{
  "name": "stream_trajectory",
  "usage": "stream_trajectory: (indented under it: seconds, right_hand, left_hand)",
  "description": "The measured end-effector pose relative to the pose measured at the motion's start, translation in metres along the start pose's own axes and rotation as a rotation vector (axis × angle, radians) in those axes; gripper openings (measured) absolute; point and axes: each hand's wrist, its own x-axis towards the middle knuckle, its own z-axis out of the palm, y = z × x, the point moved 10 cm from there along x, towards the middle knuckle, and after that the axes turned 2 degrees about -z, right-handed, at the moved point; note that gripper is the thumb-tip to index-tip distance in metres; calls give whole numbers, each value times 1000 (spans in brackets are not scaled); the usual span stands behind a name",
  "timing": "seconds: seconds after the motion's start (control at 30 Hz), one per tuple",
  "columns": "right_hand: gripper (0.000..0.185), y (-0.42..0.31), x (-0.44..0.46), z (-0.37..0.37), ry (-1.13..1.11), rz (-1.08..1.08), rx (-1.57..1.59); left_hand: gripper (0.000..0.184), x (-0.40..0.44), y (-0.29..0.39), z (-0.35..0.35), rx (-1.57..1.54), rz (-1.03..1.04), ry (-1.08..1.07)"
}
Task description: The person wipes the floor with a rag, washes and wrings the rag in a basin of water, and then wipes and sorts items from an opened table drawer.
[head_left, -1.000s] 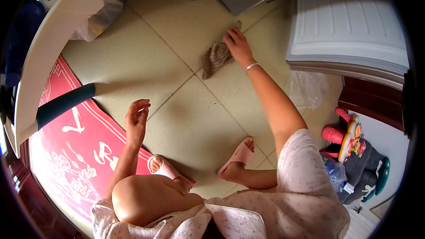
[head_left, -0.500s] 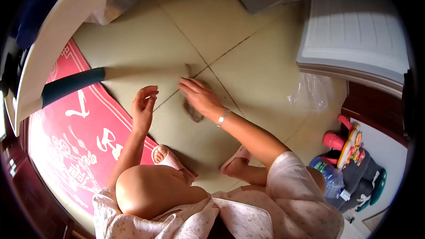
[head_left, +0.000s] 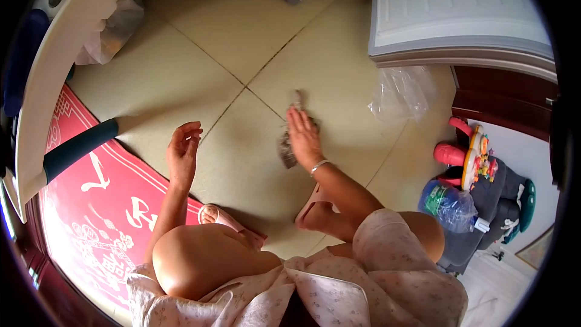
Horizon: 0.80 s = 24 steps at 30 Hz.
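Note:
My right hand (head_left: 304, 140) lies flat, fingers stretched out, on a crumpled grey-brown rag (head_left: 287, 150) against the tiled floor (head_left: 242, 121). Parts of the rag stick out above the fingertips and to the left of the palm; the rest is hidden beneath the hand. To the left, my left hand (head_left: 183, 144) hangs in the air above my knee, its fingers loosely bent and the thumb a little apart. Nothing shows in it. Both feet, in pink slippers (head_left: 233, 224), are on the floor below the hands.
A red mat (head_left: 115, 197) with white characters lies at left, beneath a teal table leg (head_left: 82, 148). At upper right is a white ribbed panel (head_left: 454, 9), with a clear plastic bag (head_left: 402, 92) below it. A colourful toy (head_left: 477, 157) and a large plastic bottle (head_left: 448, 204) stand at right.
My right hand has slid the rag to the right across the tiles, past the grout crossing. My left hand has kept nearly the same pose. The whole view has shifted somewhat.

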Motion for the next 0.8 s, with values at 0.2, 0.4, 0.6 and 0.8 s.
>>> stream_trajectory:
  seconds: [0.2, 0.4, 0.6, 0.8]
  right_hand:
    - [32, 12, 24, -68, 251, 83, 256]
    - [30, -184, 54, -73, 248, -393, 473]
    - [43, -301, 38, 20, 116, -688, 366]
    - [59, -147, 49, 13, -91, -387, 135]
  left_hand:
    - [21, 10, 12, -30, 8, 76, 74]
    - [20, -3, 24, -81, -32, 134, 262]
    - [25, -20, 14, -85, -21, 160, 272]
    - [21, -9, 7, -51, 30, 62, 136]
